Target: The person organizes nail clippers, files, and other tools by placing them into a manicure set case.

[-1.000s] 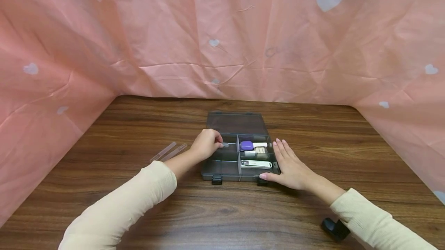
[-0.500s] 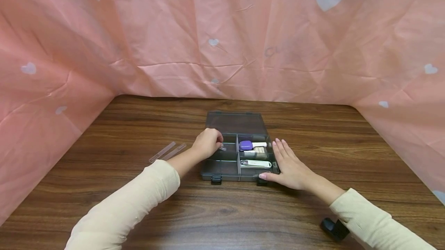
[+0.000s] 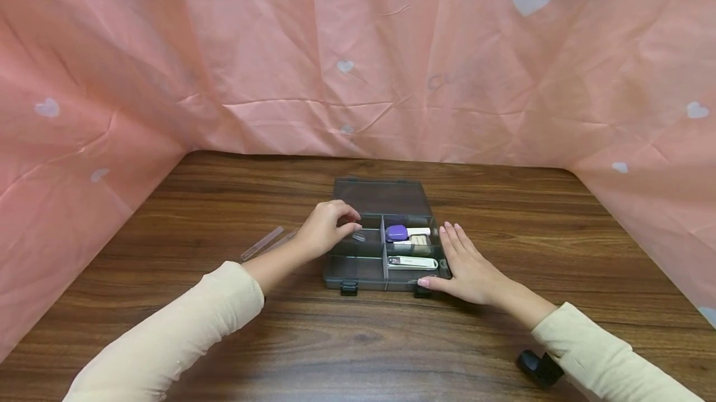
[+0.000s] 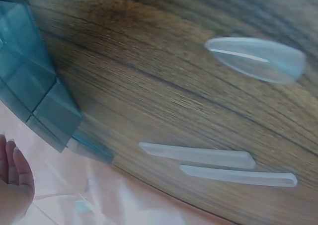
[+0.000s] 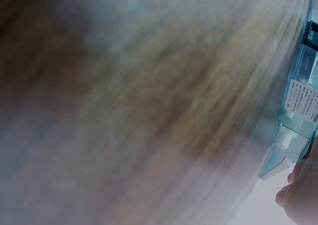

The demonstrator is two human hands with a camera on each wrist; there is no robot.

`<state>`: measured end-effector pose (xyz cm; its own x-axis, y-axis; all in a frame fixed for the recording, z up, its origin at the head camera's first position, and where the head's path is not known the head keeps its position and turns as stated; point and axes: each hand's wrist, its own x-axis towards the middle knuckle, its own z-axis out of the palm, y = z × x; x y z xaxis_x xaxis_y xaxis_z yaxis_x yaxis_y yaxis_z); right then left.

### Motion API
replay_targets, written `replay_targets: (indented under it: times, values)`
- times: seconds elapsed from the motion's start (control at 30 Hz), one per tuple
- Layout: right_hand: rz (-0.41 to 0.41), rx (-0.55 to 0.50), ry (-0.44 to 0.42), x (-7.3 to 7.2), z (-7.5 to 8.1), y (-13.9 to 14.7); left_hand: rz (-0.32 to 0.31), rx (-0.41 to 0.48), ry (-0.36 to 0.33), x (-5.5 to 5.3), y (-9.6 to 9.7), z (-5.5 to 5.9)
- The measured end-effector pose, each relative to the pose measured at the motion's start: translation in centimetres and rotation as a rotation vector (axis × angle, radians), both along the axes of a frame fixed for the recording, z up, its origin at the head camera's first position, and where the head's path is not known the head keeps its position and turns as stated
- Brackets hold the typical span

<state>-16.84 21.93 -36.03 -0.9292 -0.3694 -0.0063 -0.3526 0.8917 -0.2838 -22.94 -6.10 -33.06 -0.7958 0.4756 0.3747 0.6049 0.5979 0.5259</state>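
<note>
A smoky see-through divided box (image 3: 358, 283) lies with its lid (image 3: 381, 196) folded back. Over its left compartments is my left hand (image 3: 327, 228), thumb and fingers parted, holding nothing. Just below its fingertips, a small clear piece (image 3: 358, 237) lies in a left compartment. My right hand (image 3: 472, 268) rests along the box's right side, fingers straight, thumb at the front edge. The right compartments hold a purple-bodied bottle (image 3: 397, 232) with a white cap, a pale bottle (image 3: 418, 241) and a nail clipper (image 3: 413, 263). The right wrist view shows a printed label (image 5: 302, 100) on the box.
Clear flat strips (image 3: 263, 243) lie left of the box, partly behind the left forearm; the left wrist view shows two strips (image 4: 198, 154) and a clear pointed oval piece (image 4: 258, 58). A black object (image 3: 538, 368) sits beside the right sleeve. Pink cloth (image 3: 358, 79) surrounds the wooden table (image 3: 358, 340).
My left hand has let go of the small clear piece, which now lies in the compartment, and its fingers have parted as it drew back left. The right hand stays put.
</note>
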Motion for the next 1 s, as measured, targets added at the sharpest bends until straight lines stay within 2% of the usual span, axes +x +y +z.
replay_targets:
  times: [0.4,0.6,0.8,1.0]
  values:
    - [0.004,0.000,-0.007,0.0,0.1,0.1,-0.012,0.097,0.002,1.7,-1.7,-0.1]
    - [0.002,0.005,-0.008,0.0,0.1,0.1,-0.032,0.105,0.020,2.7,-2.7,-0.5]
    - [0.002,0.006,-0.007,0.0,0.1,0.1,-0.006,0.123,0.058,3.4,-3.7,-1.2]
    - [0.006,0.002,-0.001,0.0,0.0,0.0,0.027,0.102,0.043,4.3,-5.0,-1.7]
